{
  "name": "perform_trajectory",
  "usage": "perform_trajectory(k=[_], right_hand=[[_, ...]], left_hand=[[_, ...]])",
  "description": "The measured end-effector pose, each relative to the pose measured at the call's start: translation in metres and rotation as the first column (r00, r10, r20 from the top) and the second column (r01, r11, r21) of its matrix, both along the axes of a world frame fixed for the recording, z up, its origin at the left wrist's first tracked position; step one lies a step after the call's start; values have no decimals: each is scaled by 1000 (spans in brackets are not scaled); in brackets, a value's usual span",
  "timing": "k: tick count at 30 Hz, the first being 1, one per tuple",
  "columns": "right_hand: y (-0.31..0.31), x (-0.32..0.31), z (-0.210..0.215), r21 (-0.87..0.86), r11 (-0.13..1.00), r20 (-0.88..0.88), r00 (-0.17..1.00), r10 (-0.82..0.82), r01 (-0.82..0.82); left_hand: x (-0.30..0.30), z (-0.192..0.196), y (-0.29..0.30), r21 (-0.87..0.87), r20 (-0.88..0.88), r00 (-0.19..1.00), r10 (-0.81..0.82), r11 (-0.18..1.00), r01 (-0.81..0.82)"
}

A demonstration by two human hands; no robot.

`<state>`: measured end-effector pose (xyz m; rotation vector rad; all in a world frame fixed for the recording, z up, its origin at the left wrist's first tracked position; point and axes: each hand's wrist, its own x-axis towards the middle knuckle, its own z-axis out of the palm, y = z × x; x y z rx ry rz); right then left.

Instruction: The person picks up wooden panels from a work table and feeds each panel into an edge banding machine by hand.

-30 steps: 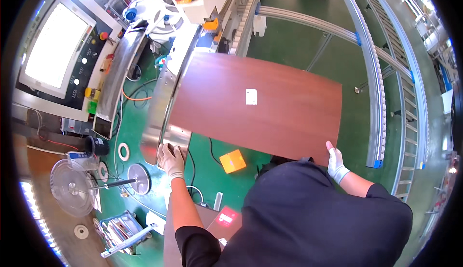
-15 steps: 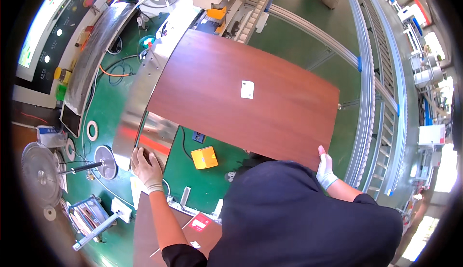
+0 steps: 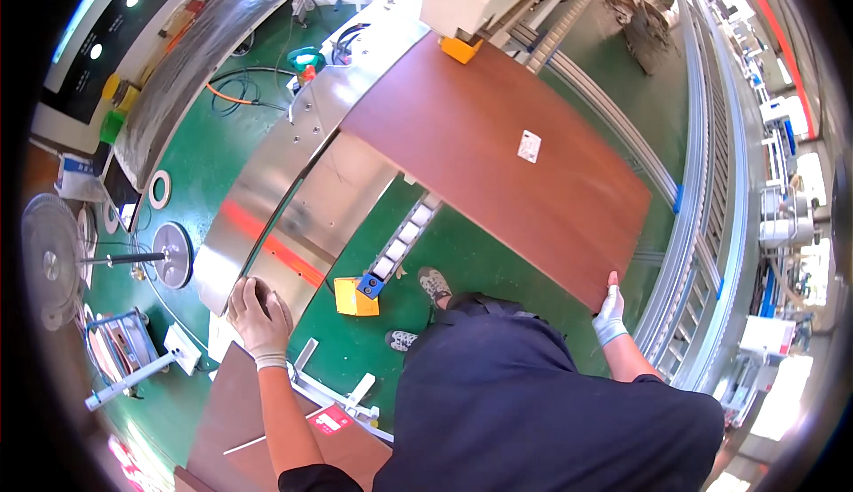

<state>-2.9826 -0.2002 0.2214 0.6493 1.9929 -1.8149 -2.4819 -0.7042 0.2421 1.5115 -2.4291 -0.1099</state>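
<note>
A brown wood-look panel [image 3: 498, 150] with a small white label [image 3: 529, 146] lies partly on a shiny metal machine table [image 3: 275, 172]. Its far end is under an orange-tipped machine head [image 3: 460, 49]. My right hand [image 3: 610, 312], in a pale glove, grips the panel's near right corner with the thumb on top. My left hand [image 3: 260, 319], gloved too, rests at the table's near end with fingers curled, where a long dark line in the metal ends. What lies under those fingers is hidden.
A roller arm [image 3: 404, 239] sticks out below the panel, beside a yellow box [image 3: 355, 297]. More brown panels [image 3: 240, 403] lie at lower left. Disc-shaped reels [image 3: 173, 255] stand at left, a control panel [image 3: 111, 39] at upper left. A conveyor frame [image 3: 702, 181] runs along the right.
The panel has slid away along the metal table, baring more of the table and the roller arm. My right hand has stayed at its corner; my left hand remains at the table's near end.
</note>
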Motion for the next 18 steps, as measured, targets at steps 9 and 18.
perform_trajectory(k=[9,18], right_hand=[[-36,-102,15,106,993,69,996,51,-58],[-21,-159,-20,116,975,-49,979,198,-191]], left_hand=[[5,-6,3,-12,-26,999,20,1000,-21],[10,-27,16,-195,-55,980,192,960,-199]])
